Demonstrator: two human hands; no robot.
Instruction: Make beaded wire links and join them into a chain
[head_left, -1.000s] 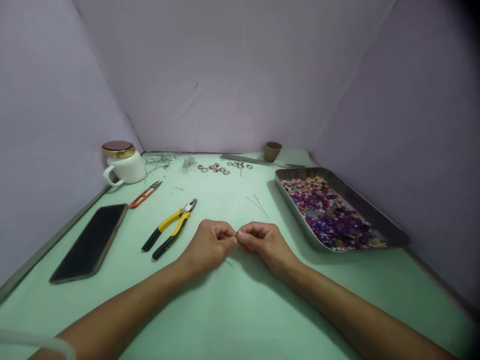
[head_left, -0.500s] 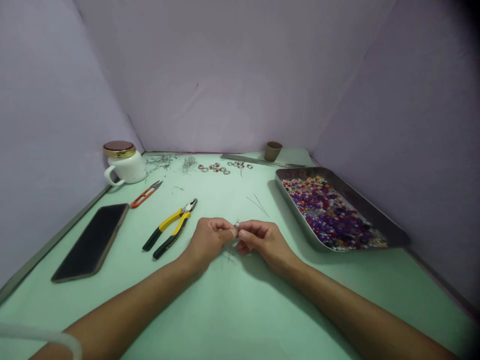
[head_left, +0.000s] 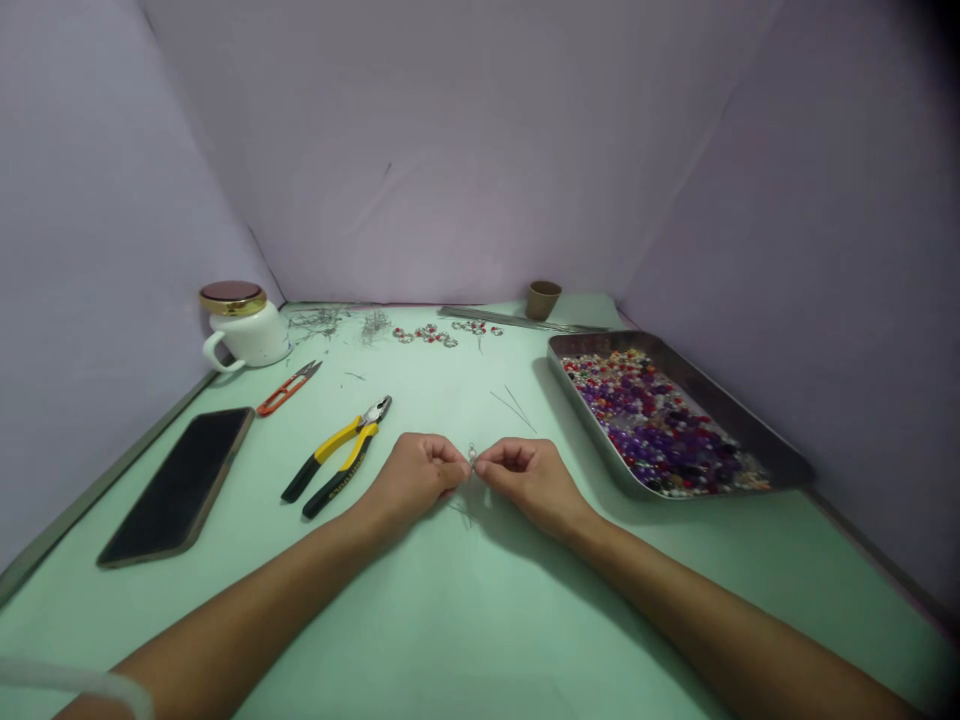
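Note:
My left hand (head_left: 424, 470) and my right hand (head_left: 529, 480) meet at the middle of the table, thumbs and fingertips closed in a pinch. Between them is a small beaded wire piece (head_left: 472, 455), with clear or silvery beads standing up just above the fingertips. Both hands grip it from either side; its lower part is hidden by the fingers. Thin wire ends (head_left: 463, 515) show faintly below the left hand. Two loose wire pieces (head_left: 514, 408) lie on the table just beyond the hands.
Left are yellow-black pliers (head_left: 337, 458), orange thread snips (head_left: 289, 388), a phone (head_left: 180, 485) and a lidded white mug (head_left: 259, 335). A metal tray (head_left: 600, 430) of beads stands right. Behind lie beaded pieces (head_left: 426, 335), wire scraps (head_left: 319, 320), long wires (head_left: 510, 320) and a brown cup (head_left: 542, 300).
My right hand's fingers have drawn in to a tighter pinch, and more of the beaded piece shows between the hands. The whole view has shifted slightly.

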